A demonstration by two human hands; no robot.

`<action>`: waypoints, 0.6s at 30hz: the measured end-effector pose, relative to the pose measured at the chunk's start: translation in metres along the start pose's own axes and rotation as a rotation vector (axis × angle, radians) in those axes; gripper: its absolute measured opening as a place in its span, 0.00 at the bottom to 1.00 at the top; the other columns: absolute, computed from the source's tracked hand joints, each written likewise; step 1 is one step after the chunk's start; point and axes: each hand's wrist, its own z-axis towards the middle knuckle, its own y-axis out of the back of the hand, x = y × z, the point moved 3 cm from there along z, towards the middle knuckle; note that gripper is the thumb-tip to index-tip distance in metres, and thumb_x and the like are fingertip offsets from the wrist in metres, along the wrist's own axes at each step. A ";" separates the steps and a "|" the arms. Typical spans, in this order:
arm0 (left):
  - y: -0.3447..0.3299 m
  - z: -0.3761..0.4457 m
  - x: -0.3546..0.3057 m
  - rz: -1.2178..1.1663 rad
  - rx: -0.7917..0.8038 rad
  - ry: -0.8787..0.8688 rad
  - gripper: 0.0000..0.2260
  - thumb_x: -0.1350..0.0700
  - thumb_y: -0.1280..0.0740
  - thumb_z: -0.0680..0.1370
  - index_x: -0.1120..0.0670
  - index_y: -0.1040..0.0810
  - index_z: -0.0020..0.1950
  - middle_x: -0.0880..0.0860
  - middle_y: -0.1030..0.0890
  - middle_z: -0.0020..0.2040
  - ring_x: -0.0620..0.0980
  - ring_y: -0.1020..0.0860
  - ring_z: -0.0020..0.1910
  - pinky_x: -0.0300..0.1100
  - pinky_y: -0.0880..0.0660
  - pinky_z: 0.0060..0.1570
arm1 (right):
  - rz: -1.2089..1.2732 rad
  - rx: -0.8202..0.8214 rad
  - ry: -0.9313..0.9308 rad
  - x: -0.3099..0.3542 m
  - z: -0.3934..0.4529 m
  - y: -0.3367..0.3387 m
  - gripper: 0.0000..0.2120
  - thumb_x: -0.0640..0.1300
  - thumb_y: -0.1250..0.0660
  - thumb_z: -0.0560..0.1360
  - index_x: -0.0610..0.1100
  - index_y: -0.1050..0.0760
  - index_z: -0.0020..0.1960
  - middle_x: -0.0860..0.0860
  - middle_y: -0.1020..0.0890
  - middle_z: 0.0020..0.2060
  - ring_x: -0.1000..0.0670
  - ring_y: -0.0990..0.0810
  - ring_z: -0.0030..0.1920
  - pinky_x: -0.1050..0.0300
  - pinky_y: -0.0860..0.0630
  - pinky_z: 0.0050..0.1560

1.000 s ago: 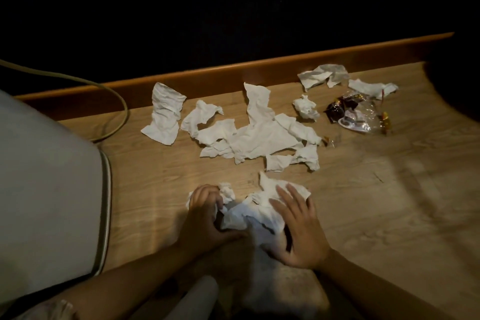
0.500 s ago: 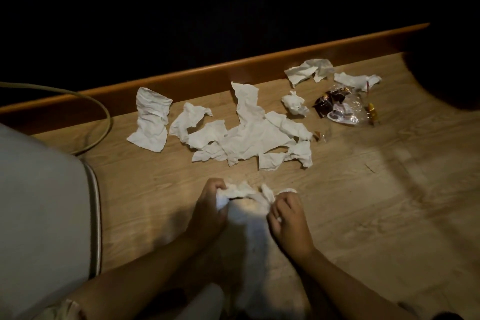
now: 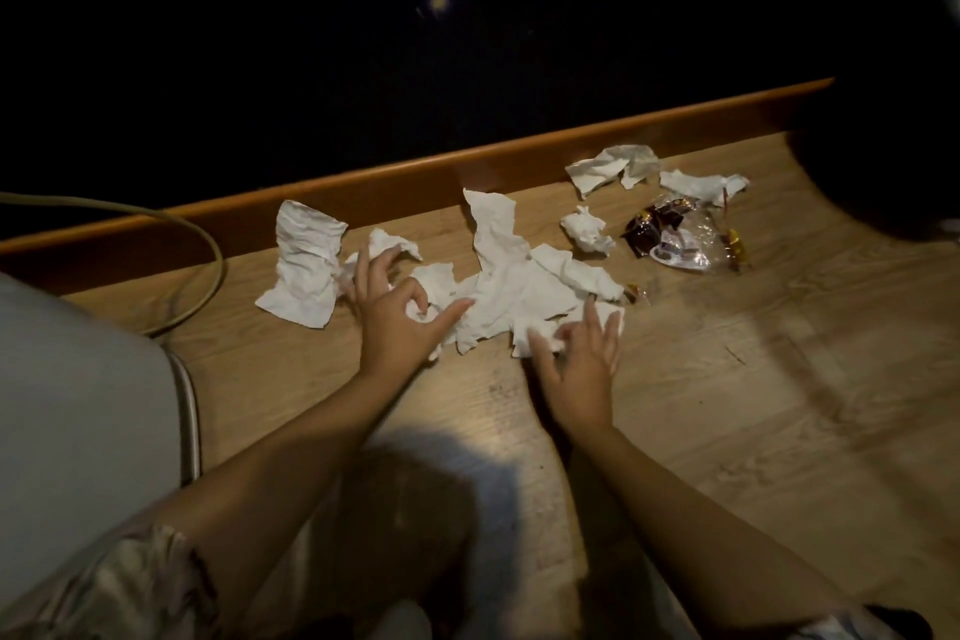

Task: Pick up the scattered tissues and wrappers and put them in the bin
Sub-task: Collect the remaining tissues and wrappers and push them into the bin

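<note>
— Tissues lie mid-floor, near the skirting; long axis runs along that back edge.
— Hands?
— Left hand spread, fingers curling onto the pile; right hand spread on its near edge.
— Risk?
— Thin scraps likely slip out. Wrappers sit apart, toward the right end, easily missed.

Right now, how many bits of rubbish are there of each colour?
White crumpled paper tissue clumps, counting the middle heap as one: 6
Dark brown foil wrapper: 1
Clear plastic wrapper: 1
Small gold sweet wrappers: 2
Total: 10
</note>
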 end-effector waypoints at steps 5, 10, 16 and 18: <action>-0.010 -0.018 0.023 0.137 0.240 -0.043 0.15 0.43 0.28 0.71 0.49 0.27 0.33 0.46 0.31 0.73 0.50 0.50 0.78 0.58 0.59 0.74 | -0.056 -0.072 0.144 0.000 -0.030 -0.012 0.13 0.52 0.32 0.75 0.46 0.29 0.37 0.49 0.25 0.59 0.50 0.32 0.63 0.49 0.26 0.60; 0.015 -0.053 0.034 0.052 0.184 -0.089 0.11 0.58 0.27 0.73 0.49 0.29 0.39 0.48 0.25 0.50 0.48 0.28 0.56 0.48 0.27 0.58 | 0.086 -0.111 0.220 -0.006 -0.051 -0.013 0.12 0.35 0.31 0.69 0.44 0.34 0.37 0.51 0.32 0.37 0.50 0.33 0.42 0.56 0.35 0.42; 0.037 -0.067 0.032 -0.168 0.054 0.181 0.24 0.52 0.22 0.68 0.52 0.25 0.62 0.45 0.23 0.56 0.43 0.25 0.55 0.40 0.27 0.55 | 0.303 -0.217 0.073 0.015 -0.041 0.007 0.15 0.30 0.34 0.69 0.45 0.30 0.50 0.49 0.27 0.48 0.55 0.29 0.47 0.61 0.28 0.49; 0.042 -0.060 0.027 -0.155 -0.027 0.075 0.21 0.51 0.23 0.69 0.53 0.21 0.60 0.47 0.20 0.56 0.42 0.24 0.54 0.39 0.25 0.54 | 0.312 -0.302 0.043 0.027 -0.020 0.015 0.14 0.28 0.36 0.70 0.43 0.27 0.52 0.47 0.27 0.54 0.55 0.29 0.54 0.56 0.26 0.57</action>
